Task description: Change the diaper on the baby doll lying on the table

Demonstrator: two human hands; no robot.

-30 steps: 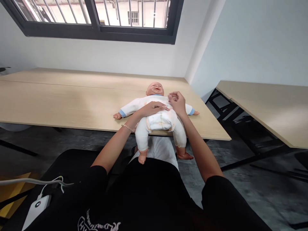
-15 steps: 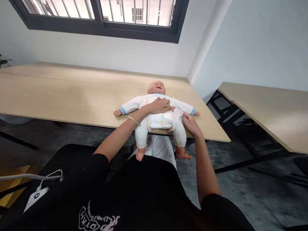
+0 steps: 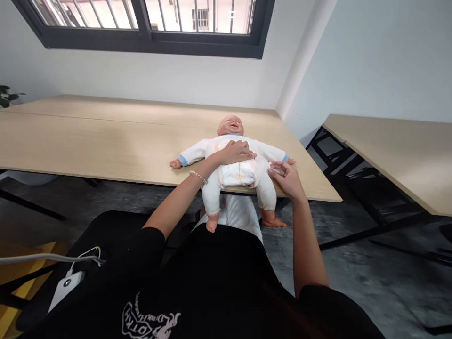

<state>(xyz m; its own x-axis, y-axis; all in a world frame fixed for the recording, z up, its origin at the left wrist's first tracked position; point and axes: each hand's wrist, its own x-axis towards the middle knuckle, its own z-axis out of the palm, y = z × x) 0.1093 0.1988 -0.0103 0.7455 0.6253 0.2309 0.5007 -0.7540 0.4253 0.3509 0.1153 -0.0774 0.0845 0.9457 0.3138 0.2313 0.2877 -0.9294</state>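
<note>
A baby doll in a white romper with blue cuffs lies on its back at the near edge of a long wooden table, its legs hanging over the edge. My left hand rests flat on the doll's chest, fingers stretched out. My right hand is at the doll's hip on the right side, fingers pinched on a fold of the white romper. A bracelet sits on my left wrist.
A second wooden table stands to the right, with black frame legs in the gap between. A white device with a cable lies on a black surface at lower left. A barred window runs above the wall.
My right hand came down from the doll's chest to its right hip and now pinches the cloth there. My left hand has stayed on the chest.
</note>
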